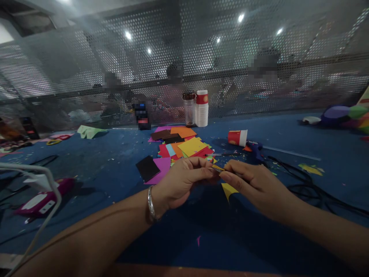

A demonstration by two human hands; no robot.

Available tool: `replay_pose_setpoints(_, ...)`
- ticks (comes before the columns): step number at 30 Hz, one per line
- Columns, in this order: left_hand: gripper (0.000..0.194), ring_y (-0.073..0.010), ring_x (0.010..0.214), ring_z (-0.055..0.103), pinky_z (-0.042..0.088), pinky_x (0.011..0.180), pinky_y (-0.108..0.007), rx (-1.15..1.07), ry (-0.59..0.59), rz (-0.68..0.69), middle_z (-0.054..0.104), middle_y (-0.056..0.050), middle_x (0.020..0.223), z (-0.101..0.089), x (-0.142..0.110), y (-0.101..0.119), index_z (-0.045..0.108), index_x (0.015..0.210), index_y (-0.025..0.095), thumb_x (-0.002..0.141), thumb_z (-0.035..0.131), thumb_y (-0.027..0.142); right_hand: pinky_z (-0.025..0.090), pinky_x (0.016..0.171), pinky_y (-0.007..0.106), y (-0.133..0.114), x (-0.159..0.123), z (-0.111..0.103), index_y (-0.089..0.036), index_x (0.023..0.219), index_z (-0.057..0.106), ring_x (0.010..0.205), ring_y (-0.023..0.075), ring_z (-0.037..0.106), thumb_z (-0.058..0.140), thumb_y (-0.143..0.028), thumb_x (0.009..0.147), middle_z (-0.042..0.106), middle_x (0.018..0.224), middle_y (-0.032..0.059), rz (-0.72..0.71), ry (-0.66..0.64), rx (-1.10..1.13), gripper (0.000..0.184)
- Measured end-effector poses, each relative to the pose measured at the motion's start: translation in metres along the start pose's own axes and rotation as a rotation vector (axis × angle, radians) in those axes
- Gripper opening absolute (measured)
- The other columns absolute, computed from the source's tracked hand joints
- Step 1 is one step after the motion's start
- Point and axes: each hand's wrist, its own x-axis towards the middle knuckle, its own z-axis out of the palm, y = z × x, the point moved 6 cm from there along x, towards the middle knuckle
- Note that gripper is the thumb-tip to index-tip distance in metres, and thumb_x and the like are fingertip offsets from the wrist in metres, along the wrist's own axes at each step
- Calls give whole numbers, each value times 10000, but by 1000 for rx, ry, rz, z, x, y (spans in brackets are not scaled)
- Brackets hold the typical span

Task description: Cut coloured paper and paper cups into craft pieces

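My left hand (187,179), with a silver bracelet at the wrist, is closed in a pinch on a small yellow paper piece (218,167). Facing it, my right hand (256,184) is closed too, thumb against fingers, its tips almost meeting the left ones. A thin, dark, narrow item shows at the right fingertips; its kind is too small and shaded to make out. Just under the right hand is a larger pointed piece of yellow paper (229,190). Beyond both hands lies a pile of coloured paper sheets (192,147), with a pen (225,154) by its right side.
A red paper cup (238,137) lies on its side near a blue glue gun (255,150). Behind stand a clear bottle (189,111) and stacked cups (201,113). Black cable (314,184) runs right; a magenta power strip (43,198) and white tube (54,184) are left.
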Motion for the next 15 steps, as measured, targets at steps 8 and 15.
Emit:
replay_pose_setpoints(8, 224, -98, 665, 636, 473, 731, -250, -31, -1, -6, 681, 2, 698, 0, 2, -1, 655, 672, 128, 595, 855, 195, 291, 475, 232, 3, 2, 2, -218, 667, 425, 506, 102, 400, 410, -412, 985, 437, 580, -50, -6, -5, -2, 373)
replay_pose_setpoints(15, 208, -89, 652, 628, 470, 702, -228, 10, -7, 38, 670, 7, 689, -1, 2, 1, 652, 684, 128, 622, 837, 201, 264, 459, 235, 1, 1, 0, -221, 653, 399, 476, 99, 374, 403, -419, 983, 419, 549, -55, -23, 5, -46, 385)
